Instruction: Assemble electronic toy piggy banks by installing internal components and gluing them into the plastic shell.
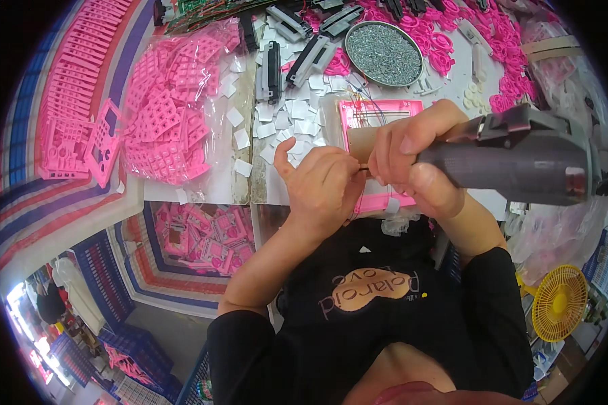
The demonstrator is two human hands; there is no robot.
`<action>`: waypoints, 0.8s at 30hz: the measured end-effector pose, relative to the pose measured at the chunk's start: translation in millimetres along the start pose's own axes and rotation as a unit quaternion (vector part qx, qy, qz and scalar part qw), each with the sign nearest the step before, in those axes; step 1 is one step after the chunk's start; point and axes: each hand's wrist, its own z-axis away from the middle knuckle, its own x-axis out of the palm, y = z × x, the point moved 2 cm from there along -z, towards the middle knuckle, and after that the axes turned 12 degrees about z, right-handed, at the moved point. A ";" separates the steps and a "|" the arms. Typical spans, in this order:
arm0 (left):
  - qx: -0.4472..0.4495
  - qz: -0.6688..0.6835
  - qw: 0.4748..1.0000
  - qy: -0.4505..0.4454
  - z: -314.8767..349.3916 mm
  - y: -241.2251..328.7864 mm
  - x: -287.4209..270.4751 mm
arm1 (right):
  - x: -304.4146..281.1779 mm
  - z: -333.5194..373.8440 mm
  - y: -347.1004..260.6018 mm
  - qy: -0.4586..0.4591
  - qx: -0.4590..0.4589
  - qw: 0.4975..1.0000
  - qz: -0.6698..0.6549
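a: what's hard to see?

b: the middle of the pink frame point(415, 106); both hands cover it. the tip of the thin dark shaft point(365, 169) is lost among the fingers, and the back of the grey power tool point(513, 165), right of the frame, runs toward the dark edge of the view.

a: and the grips?

b: the right hand point(419, 155) is clamped round the tool's front end. the left hand point(323, 179) has its fingertips drawn in at the shaft; whether they pinch it or something small, i cannot tell.

a: where's the frame, then?

b: under both hands, its far and near edges showing past them. the shaft lies above its middle.

a: anything around it?

b: a round dish point(385, 55) of small metal pieces just beyond the frame, and white squares point(297, 111) to its left.
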 end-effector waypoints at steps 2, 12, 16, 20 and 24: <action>-0.013 -0.014 1.000 -0.009 -1.6 0.8 -3.5 | -1.6 -2.3 2.9 0.001 -0.007 1.000 0.018; -0.077 -0.046 0.996 -0.002 19.1 -2.6 -15.8 | -5.6 -14.9 39.7 0.006 -0.010 0.997 0.080; -0.086 -0.041 0.995 0.000 17.6 -3.9 -14.3 | -4.6 -14.8 39.8 0.013 0.007 0.998 0.054; -0.111 -0.043 0.993 -0.025 -4.9 -2.0 -9.0 | -3.7 -14.0 26.6 0.021 0.016 1.000 -0.010; -0.051 0.010 0.999 -0.014 -5.4 -11.0 -3.3 | -0.5 -15.3 10.5 0.030 -0.006 0.999 -0.044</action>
